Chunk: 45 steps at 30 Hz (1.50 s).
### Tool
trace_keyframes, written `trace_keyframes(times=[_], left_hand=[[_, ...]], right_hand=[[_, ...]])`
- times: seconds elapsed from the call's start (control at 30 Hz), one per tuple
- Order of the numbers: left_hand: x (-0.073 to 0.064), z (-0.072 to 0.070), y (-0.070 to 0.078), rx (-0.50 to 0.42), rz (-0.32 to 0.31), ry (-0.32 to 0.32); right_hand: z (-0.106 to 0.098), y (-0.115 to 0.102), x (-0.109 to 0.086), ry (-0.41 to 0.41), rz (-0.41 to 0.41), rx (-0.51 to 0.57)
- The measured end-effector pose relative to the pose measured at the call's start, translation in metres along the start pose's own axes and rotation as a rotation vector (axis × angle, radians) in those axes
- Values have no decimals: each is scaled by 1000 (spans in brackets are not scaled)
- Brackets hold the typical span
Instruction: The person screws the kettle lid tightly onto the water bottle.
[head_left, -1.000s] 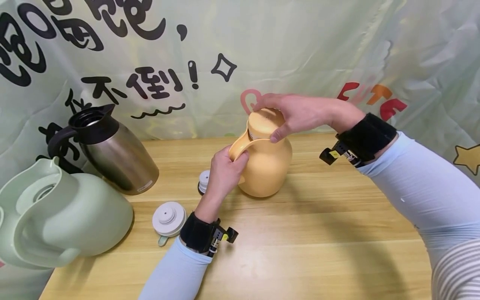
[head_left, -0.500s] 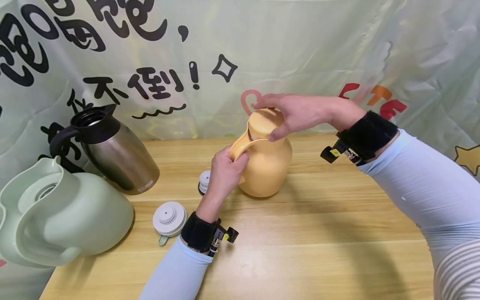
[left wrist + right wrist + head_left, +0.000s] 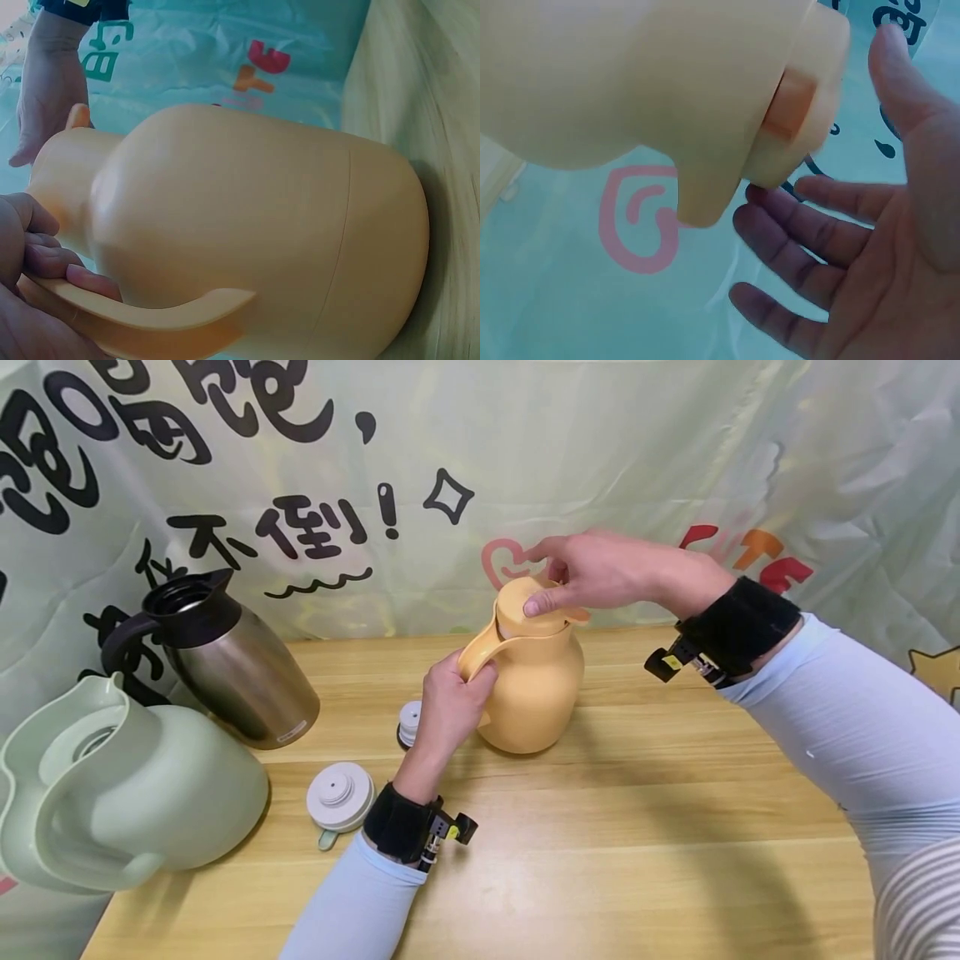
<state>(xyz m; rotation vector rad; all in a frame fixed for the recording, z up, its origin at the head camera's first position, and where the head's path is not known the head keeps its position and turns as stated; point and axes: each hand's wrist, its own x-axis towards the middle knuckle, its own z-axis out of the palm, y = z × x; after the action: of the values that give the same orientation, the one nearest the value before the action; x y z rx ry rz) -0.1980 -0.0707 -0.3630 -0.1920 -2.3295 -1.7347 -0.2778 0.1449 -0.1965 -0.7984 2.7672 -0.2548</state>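
A light orange thermos jug (image 3: 536, 697) stands upright on the wooden table, its round lid (image 3: 517, 597) seated in the neck. My left hand (image 3: 450, 702) grips the jug's handle (image 3: 480, 653), fingers curled round it in the left wrist view. Over the lid hovers my right hand (image 3: 611, 568), thumb by the lid's top in the head view. From the right wrist, the hand (image 3: 877, 240) has loosely spread fingers beside the lid and does not grip it; whether a fingertip touches cannot be told. The jug's spout (image 3: 705, 187) shows there too.
A steel jug (image 3: 243, 668) with a black handle stands at the back left. Nearer on the left is a pale green jug (image 3: 180, 785). A white stopper (image 3: 339, 795) lies beside it, and a smaller stopper (image 3: 408, 720) sits partly behind the left forearm. A printed cloth (image 3: 600, 460) hangs behind.
My right hand has let go of the lid and lifted slightly, uncovering the lid and spout. The left hand keeps its grip on the handle; the jug stays in place.
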Motion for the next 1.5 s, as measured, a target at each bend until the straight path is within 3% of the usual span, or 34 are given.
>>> trace_keyframes(times=[0.17,0.43,0.77,0.87,1.17,1.33,1.5], left_hand=[[1,-1,1,6,1,2],[2,-1,2,12,2,8],[1,0,2,19,-1,14],[1,0,2,18,-6,15],[-1,0,1,12,-12,13],[-1,1,0,11,-10,14],[-1,1,-1,7,-3,15]], right_hand=[[-5,-2,-2,24,8,-30],[-4,-11,1,-69,-69,28],[-6,-6,1,18,8,-82],[-8,-5,-3,30,-5,-82],[-5,-6,-8,-183,-118,121],[1,-5,-5,-126,-115,79],[-1,-4,-6,-83,-56,18]])
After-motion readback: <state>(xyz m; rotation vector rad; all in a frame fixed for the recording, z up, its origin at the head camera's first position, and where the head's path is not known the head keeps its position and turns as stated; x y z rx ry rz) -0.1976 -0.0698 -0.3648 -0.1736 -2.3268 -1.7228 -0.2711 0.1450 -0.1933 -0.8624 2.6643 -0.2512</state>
